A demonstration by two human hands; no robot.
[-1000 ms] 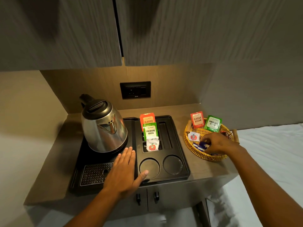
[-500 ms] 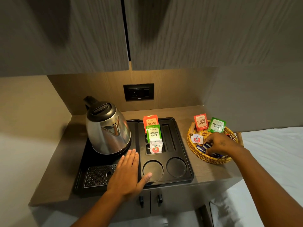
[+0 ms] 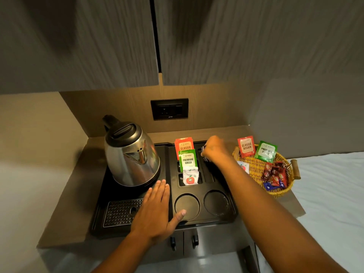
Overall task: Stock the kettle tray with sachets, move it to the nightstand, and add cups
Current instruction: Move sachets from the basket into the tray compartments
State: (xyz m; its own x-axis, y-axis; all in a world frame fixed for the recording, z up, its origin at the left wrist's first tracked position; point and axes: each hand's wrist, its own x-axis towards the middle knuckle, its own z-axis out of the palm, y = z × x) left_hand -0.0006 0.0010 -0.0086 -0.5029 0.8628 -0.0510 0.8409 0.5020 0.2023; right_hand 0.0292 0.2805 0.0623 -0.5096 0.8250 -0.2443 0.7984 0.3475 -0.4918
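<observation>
Kettle tray [image 3: 232, 217], black plastic, sits at the centre of the frame on a brown surface [image 3: 65, 219] below grey cabinet doors. A steel kettle [image 3: 132, 154] stands on the tray's left half, with a perforated drip grate [image 3: 122, 212] in front of it. In the tray's middle slots three sachets stand upright in a row: an orange one marked Classic [image 3: 184, 145] at the back, a green one marked Premium Green [image 3: 188, 159] in front of it, and a white sachet with a red apple [image 3: 190, 177] nearest the viewer. Two round cup wells lie along the tray's lower edge.

The left hand [image 3: 155, 211] lies flat and open on the tray, fingers spread just below the kettle, thumb touching the rim of the left well. The right hand [image 3: 215, 149] is closed around small dark sachets [image 3: 203, 152] above the long slot on the tray's right side; they are blurred and mostly hidden by the fingers.

At the right of the frame a wicker basket [image 3: 256, 168] rests on the surface beside the tray, holding an orange Classic Assam sachet [image 3: 246, 146], a green sachet [image 3: 266, 151], and a pile of dark red packets [image 3: 274, 173]. A black wall socket [image 3: 169, 109] is above the tray.
</observation>
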